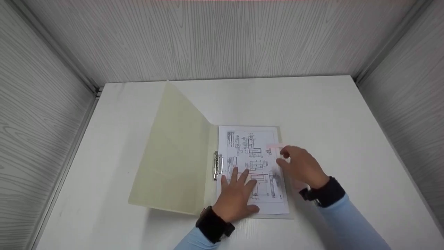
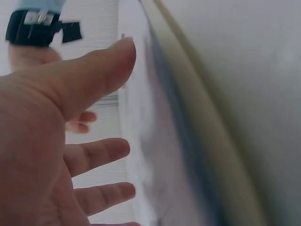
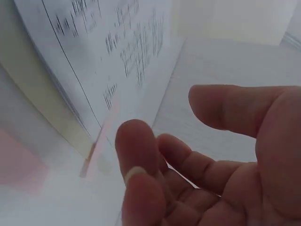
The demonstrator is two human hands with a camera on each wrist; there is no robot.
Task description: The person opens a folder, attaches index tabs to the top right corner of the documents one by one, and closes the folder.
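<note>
Your spread left grip and loose right grip hold nothing, while a thin pink paper strip seems placed over the white printed sheets' edge, right of centre (pale-yellow folder not yet closed).

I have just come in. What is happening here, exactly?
Someone has a folder open, its cover partly raised, with a technical drawing sheet on top inside. The left hand is spread over this sheet. The right hand is at the sheet's right edge, near a pink strip sticking out there, with its thumb apart from the fingers.
</note>
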